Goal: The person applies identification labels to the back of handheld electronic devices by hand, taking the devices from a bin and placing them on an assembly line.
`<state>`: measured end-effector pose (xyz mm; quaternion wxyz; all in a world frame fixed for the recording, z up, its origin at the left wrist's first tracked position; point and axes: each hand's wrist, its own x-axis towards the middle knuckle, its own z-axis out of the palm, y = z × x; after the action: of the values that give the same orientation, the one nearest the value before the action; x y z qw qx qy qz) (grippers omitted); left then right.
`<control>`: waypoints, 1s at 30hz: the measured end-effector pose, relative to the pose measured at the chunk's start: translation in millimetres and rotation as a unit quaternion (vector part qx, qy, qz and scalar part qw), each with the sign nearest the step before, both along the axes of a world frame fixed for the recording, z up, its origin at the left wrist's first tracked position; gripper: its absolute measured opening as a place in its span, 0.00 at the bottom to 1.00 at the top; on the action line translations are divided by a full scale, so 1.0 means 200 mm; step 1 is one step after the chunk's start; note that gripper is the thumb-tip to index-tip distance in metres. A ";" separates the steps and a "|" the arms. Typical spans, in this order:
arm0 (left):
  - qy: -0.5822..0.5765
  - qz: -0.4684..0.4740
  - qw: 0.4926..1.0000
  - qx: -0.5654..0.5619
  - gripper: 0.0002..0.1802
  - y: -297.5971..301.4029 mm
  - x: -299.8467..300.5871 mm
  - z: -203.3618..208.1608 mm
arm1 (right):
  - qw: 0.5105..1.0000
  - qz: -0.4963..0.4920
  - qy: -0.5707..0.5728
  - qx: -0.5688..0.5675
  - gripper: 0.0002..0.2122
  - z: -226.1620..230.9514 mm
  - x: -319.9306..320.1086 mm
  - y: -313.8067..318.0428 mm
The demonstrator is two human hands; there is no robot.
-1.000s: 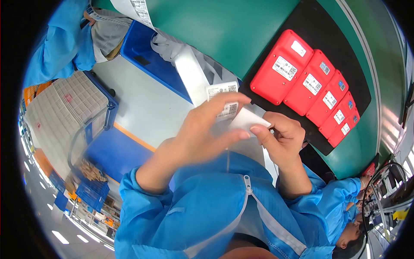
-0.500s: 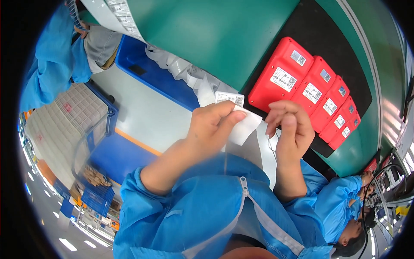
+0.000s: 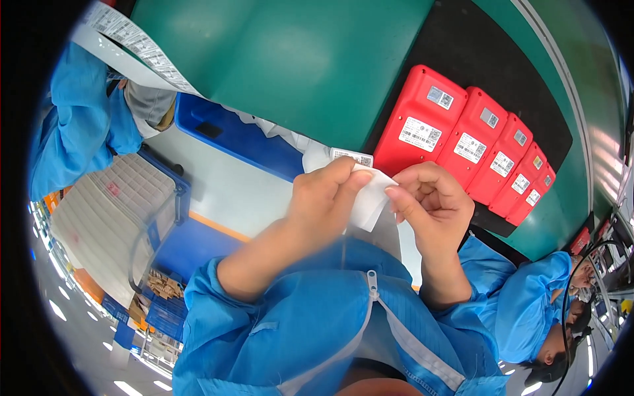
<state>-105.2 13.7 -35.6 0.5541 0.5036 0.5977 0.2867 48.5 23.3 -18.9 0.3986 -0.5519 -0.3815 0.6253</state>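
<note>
My left hand (image 3: pixel 320 204) pinches a strip of white label paper (image 3: pixel 371 206) between thumb and forefinger, in front of my chest. A printed label (image 3: pixel 351 157) shows on the strip just beyond these fingers. The thumb and forefinger of my right hand (image 3: pixel 436 208) close on the strip's right corner, the other fingers curled. Just past my right hand several red plastic devices (image 3: pixel 422 119) lie in a row, overlapping in view, each with white labels on its upward face. Whether a label is coming off the backing cannot be made out.
The devices rest on a black mat (image 3: pixel 508 63) on a green tabletop (image 3: pixel 284 59). A long label strip (image 3: pixel 142 46) hangs at the upper left. Crumpled white backing (image 3: pixel 290 135) trails over a blue bin (image 3: pixel 241 142). Co-workers in blue sit at left (image 3: pixel 76 112) and right (image 3: pixel 528 317).
My right hand has moved left and taken hold of the strip's corner. My left hand keeps its grip. The view has shifted slightly.
</note>
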 end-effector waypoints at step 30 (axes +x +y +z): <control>-0.182 -0.082 0.966 -0.166 0.09 0.00 -0.02 0.05 | 0.983 -0.101 -0.150 -0.015 0.04 -0.02 0.09 0.16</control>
<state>-109.7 13.8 -25.5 0.7511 0.3913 0.4827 0.2232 66.0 56.2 -22.4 0.3890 -0.6812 -0.3699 0.4978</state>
